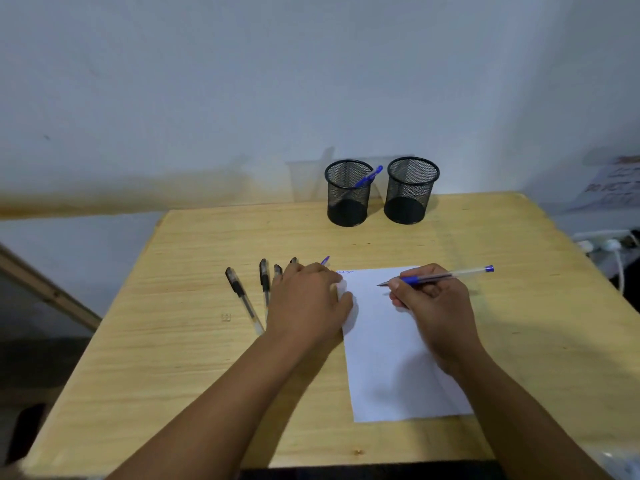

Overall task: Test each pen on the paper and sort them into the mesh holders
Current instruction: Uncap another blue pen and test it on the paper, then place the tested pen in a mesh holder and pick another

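The right hand (431, 299) is gripping a blue-capped pen (438, 277) in a writing hold, fingers curled round its blue grip section, and the pen's long axis is running from the cap end at the upper right down to the metal tip at the left, where the tip is hovering at or just above the upper part of the white paper (391, 344) (contact cannot be confirmed). The left hand (308, 299) is lying flat with fingers relaxed, pressing the paper's left edge to the wooden table (194, 258) and partly covering a row of black-capped pens (242, 299) just beside the sheet; a further blue pen (325, 260) is showing beyond its fingertips. A small blue scribble (345, 271) is marking the sheet's top left corner. Beyond the paper, well apart from both hands, two black mesh holders are standing upright side by side: the left holder (348, 194) is containing one blue pen (370, 176) leaning on its rim, and the right holder (410, 190) appears empty. The pens are slim, clear-barrelled plastic; the holders are rigid wire mesh with solid bases; the table is showing pale, smooth grain. The test stroke appears to be the step in hand.
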Demonstrator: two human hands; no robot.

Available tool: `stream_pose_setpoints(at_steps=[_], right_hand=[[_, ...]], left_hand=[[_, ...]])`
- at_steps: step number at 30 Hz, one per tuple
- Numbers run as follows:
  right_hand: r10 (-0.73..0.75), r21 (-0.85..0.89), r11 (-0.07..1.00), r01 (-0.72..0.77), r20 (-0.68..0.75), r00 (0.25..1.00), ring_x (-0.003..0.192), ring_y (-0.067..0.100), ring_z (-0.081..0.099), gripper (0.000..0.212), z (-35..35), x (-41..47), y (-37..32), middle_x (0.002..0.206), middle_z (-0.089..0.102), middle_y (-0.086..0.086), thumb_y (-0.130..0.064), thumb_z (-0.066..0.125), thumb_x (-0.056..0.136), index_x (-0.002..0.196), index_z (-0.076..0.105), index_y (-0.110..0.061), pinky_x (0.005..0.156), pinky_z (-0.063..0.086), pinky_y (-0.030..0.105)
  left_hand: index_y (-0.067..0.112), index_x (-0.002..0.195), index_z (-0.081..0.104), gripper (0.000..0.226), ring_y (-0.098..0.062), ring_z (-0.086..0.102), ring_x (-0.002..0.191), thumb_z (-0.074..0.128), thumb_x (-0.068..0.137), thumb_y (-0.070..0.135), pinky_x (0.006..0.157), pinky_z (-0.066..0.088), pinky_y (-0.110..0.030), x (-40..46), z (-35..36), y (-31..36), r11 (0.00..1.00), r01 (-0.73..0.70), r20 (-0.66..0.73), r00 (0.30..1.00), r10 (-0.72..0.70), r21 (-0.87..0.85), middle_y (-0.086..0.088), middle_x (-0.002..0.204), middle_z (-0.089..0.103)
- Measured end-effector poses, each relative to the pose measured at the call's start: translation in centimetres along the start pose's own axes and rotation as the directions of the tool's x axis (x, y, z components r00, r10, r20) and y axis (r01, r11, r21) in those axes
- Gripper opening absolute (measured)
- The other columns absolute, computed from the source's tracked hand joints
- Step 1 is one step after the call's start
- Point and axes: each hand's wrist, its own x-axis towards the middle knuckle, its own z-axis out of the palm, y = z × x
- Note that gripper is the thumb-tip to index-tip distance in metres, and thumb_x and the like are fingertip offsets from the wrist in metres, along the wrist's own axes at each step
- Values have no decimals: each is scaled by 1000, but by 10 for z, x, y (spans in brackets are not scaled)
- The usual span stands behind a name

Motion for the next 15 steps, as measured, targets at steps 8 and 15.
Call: stream_pose_setpoints(at_steps=[8, 15], right_hand=[[24, 81, 996, -22, -18, 1000, 72, 20, 74, 11, -9, -11, -4, 74, 76, 3, -10, 75, 84, 83, 70, -20, 69, 60, 30], [37, 80, 996, -35, -17, 999, 75, 17, 75, 15, -14, -13, -3, 79, 77, 1, -6, 75, 84, 86, 69, -20, 72, 59, 31]], left_hand=[[29, 105, 72, 32, -26, 49, 103, 52, 84, 42, 84, 36, -37, 35, 3, -23, 984, 169, -61, 984, -165, 55, 6, 107, 63], [33, 96, 74, 23, -23, 48, 102, 53, 87, 39, 84, 36, -34, 37, -2, -25, 984, 178, -46, 983, -177, 10, 10, 103, 64]])
